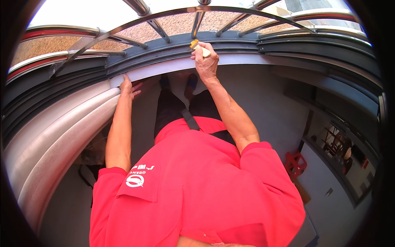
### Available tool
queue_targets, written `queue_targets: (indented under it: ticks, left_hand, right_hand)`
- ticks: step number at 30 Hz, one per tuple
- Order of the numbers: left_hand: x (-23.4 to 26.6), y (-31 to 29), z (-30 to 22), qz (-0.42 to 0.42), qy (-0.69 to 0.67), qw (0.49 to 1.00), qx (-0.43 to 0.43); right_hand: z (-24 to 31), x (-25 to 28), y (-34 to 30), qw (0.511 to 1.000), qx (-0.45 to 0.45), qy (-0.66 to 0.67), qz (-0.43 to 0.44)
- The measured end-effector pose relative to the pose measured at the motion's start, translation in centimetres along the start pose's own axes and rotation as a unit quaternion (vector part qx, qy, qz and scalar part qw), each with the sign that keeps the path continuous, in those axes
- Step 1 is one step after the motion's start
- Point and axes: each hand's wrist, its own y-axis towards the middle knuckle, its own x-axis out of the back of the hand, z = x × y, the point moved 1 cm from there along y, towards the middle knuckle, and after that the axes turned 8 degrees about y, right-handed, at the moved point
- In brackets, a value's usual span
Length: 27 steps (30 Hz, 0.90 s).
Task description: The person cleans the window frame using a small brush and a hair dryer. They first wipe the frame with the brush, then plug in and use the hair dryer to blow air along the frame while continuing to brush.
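My right hand [207, 62] is closed round the pale handle of a small flat brush [204, 52]. The yellowish bristles point up and to the left, over the grey window track [164, 52]. Whether they touch the track, I cannot tell. My left hand [128, 87] rests at the left end of the white window sill [164, 67], right by the gathered pale curtain [68, 117]. Its fingers are spread and hold nothing that shows.
Shiny metal window bars [156, 29] cross beyond the track, with a rough tan wall behind. Dark sliding frames [312, 49] stand at the right. A red stool [295, 163] is by the wall at the lower right, near a dark-framed opening [335, 171].
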Motion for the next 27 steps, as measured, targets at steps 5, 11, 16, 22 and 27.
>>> queue_targets:
  ticks: [5,11,16,22,27]
  left_hand:
    - [0.1,-0.4,-0.3,0.012,-0.005,1.000,0.009]
    - [-0.7,-1.2,-0.7,-0.008,-0.008,1.000,0.000]
    - [-0.6,-0.7,-0.7,-0.006,-0.006,1.000,0.005]
    - [0.7,-0.3,-0.2,0.044,0.002,0.999,0.001]
    - [0.0,-0.7,0.0,0.019,-0.005,1.000,-0.013]
  right_hand:
    - [4.1,4.6,1.5,0.998,0.048,-0.008,-0.029]
    - [4.3,15.5,6.0,0.867,0.135,-0.479,-0.038]
    - [2.9,11.8,5.7,0.886,0.182,-0.420,0.069]
    - [5.7,5.4,2.0,0.916,0.163,-0.310,0.193]
    - [5.6,16.7,4.4,0.915,0.133,-0.376,0.057]
